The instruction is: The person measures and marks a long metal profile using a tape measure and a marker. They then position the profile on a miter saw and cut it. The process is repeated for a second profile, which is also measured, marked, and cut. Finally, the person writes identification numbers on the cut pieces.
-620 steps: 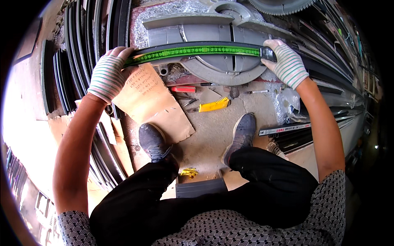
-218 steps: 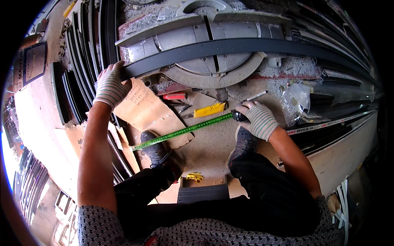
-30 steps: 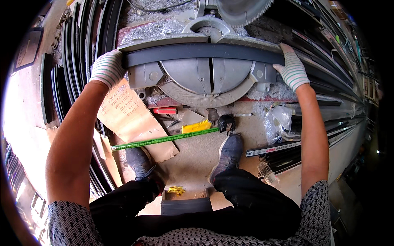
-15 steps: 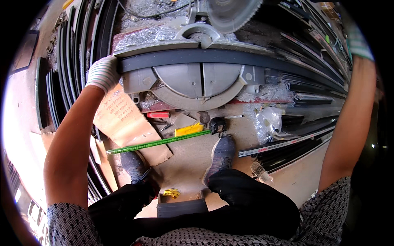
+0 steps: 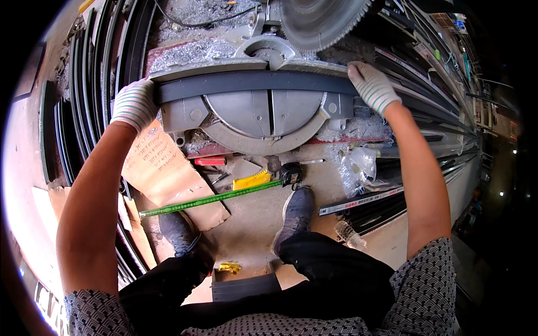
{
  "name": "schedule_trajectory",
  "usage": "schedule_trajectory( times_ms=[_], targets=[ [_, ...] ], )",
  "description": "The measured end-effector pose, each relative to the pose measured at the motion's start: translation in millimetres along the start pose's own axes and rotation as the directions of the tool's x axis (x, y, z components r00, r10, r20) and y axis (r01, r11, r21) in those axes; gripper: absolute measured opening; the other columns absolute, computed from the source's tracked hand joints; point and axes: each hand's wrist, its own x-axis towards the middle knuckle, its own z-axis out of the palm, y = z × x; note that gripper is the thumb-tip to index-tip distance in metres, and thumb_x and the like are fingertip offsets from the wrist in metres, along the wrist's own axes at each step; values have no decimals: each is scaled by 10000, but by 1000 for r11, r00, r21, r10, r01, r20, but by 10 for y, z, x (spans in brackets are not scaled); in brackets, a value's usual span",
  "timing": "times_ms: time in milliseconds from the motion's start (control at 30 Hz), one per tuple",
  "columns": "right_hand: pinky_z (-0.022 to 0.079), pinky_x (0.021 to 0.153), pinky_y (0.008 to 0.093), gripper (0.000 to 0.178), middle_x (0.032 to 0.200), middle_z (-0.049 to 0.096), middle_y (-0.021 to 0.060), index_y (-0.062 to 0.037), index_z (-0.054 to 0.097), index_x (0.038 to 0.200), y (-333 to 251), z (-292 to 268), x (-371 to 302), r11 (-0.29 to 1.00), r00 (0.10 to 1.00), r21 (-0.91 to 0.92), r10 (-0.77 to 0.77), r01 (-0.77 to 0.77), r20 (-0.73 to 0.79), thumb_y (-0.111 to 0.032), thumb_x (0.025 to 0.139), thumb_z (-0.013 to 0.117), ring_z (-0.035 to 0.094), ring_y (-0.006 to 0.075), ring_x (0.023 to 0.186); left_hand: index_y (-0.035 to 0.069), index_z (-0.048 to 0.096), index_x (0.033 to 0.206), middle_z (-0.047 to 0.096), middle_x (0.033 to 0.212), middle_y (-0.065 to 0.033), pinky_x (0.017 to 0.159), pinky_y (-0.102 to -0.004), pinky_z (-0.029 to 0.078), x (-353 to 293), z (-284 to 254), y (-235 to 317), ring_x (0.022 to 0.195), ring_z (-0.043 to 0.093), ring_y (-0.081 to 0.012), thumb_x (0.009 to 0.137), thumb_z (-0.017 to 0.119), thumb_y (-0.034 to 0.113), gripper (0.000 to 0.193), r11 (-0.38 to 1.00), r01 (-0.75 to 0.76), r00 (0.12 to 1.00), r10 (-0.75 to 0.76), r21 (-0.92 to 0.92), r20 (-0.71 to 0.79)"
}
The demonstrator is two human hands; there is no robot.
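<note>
A long dark grey metal profile [image 5: 246, 82] lies across the bed of a miter saw [image 5: 235, 112], along its fence [image 5: 213, 68]. My left hand [image 5: 136, 103], in a white glove with green stripes, is closed around the profile at the saw's left side. On the right side my right hand [image 5: 371, 85], in a matching glove, grips the same profile by the end of the fence; its fingertips are partly hidden. The round toothed saw blade [image 5: 319, 22] is raised above and behind the profile, apart from it.
Below the saw lie a tape measure [image 5: 291, 174] with its green blade [image 5: 207, 201] drawn out, a yellow utility knife [image 5: 251, 180], a red tool [image 5: 210, 161] and a marked cardboard sheet [image 5: 168, 173]. Bundled dark profiles [image 5: 87, 95] stand left; more lie right. Metal shavings [image 5: 190, 53] cover the back.
My right hand has come in from the far right edge and taken hold of the profile near the fence. My left hand keeps its grip. The view has shifted slightly.
</note>
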Motion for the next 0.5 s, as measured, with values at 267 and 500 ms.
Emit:
schedule_trajectory(
  times_ms=[267, 500],
  targets=[
    [485, 1051, 480, 482, 1268, 662, 244, -38, 649, 1279, 74, 480, -147, 998, 932, -62, -42, 21, -361, -441, 1068, 488, 629, 422, 1176, 84, 739, 1017, 731, 1025, -198, 871, -485, 573, -12, 58, -48, 990, 696, -407, 851, 712, 188, 197, 1000, -15, 1000, 15, 12, -18],
    [495, 1039, 481, 455, 1250, 666, 237, -33, 654, 1258, 47, 521, -158, 999, 912, -51, -29, 9, -410, -422, 1062, 520, 631, 422, 1167, 80, 742, 1013, 728, 991, -218, 845, -483, 577, 10, 72, -50, 965, 695, -424, 835, 750, 204, 217, 1000, 5, 1000, -5, 5, -1]
  ],
)
